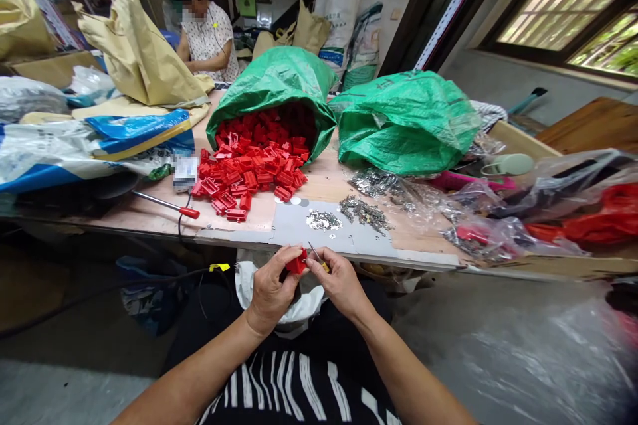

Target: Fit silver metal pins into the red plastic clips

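My left hand [275, 287] pinches a small red plastic part [297, 261] above my lap, just in front of the table edge. My right hand [341, 281] is closed on a thin pointed metal tool [313, 250], with a bit of yellow showing by the fingers. Its fingertips meet the right side of the red part; any tiny piece between them is too small to make out. Below both hands a white sack [305, 305] hangs open at my lap. On the table ahead lie a pile of small silvery metal pieces [323, 220] and a darker pile of metal clips [366, 212].
A green sack [279, 76] spills a heap of red plastic parts [249, 169] onto the table. Another green sack [409, 123] stands to its right. A red-tipped lever [167, 204] juts out at left. Plastic bags [493, 226] crowd the right side. Another person [209, 33] sits across the table.
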`<act>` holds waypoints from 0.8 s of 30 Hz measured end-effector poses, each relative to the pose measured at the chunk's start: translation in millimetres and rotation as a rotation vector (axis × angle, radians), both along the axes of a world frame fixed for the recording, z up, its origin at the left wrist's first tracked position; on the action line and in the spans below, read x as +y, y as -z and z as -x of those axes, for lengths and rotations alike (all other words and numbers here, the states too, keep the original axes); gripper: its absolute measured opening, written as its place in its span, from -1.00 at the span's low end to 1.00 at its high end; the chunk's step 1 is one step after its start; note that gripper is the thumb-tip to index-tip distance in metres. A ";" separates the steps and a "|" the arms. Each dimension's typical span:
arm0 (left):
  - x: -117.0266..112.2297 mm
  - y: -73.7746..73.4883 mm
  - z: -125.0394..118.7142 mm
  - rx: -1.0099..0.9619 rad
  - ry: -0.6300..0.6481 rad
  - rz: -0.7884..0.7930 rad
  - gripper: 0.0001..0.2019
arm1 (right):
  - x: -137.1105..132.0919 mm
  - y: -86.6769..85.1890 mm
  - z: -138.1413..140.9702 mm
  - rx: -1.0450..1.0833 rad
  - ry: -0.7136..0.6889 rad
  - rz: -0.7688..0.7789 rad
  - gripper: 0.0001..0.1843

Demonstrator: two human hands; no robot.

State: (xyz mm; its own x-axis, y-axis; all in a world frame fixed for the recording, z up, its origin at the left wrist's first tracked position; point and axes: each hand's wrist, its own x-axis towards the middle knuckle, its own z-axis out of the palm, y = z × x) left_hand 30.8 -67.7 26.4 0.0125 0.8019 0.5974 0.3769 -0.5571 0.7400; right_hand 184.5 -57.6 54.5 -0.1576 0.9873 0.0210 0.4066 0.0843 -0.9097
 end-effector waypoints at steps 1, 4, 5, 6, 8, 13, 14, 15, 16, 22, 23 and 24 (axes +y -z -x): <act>0.2 0.8 0.1 0.019 -0.004 -0.019 -0.64 | 0.6 1.4 0.4 0.015 0.006 0.015 -0.77; 0.9 1.7 0.2 0.066 -0.010 -0.068 -0.64 | 3.7 6.2 1.3 0.058 0.030 0.068 -0.78; 1.3 1.4 0.1 0.077 -0.007 -0.085 -0.64 | 4.9 7.7 1.5 0.070 0.038 0.088 -0.78; 1.8 1.0 0.0 0.086 -0.002 -0.102 -0.65 | 6.1 9.0 1.7 0.079 0.046 0.107 -0.78; 2.7 -0.1 0.0 0.100 0.007 -0.129 -0.65 | 8.2 10.8 1.9 0.081 0.059 0.128 -0.80; 3.5 -1.3 1.2 0.122 0.002 -0.152 -0.64 | 10.3 10.0 -0.2 0.058 0.059 0.107 -0.84; 3.4 -1.3 1.6 0.125 -0.002 -0.152 -0.64 | 10.4 8.6 -1.1 0.036 0.057 0.100 -0.85; 3.1 -1.3 1.8 0.126 -0.006 -0.150 -0.64 | 10.5 6.8 -2.2 0.006 0.056 0.092 -0.86; 2.9 -1.2 2.0 0.126 -0.009 -0.145 -0.64 | 10.6 4.5 -3.2 -0.030 0.056 0.082 -0.87; 1.6 0.5 1.9 0.119 -0.036 -0.052 -0.64 | 9.0 -10.6 -5.1 -0.216 0.054 0.010 -0.88; 1.4 1.0 1.8 0.117 -0.044 -0.032 -0.64 | 8.1 -12.1 -4.9 -0.232 0.051 0.005 -0.89; 1.3 1.6 1.8 0.113 -0.050 -0.013 -0.64 | 7.1 -13.3 -4.6 -0.245 0.048 0.000 -0.89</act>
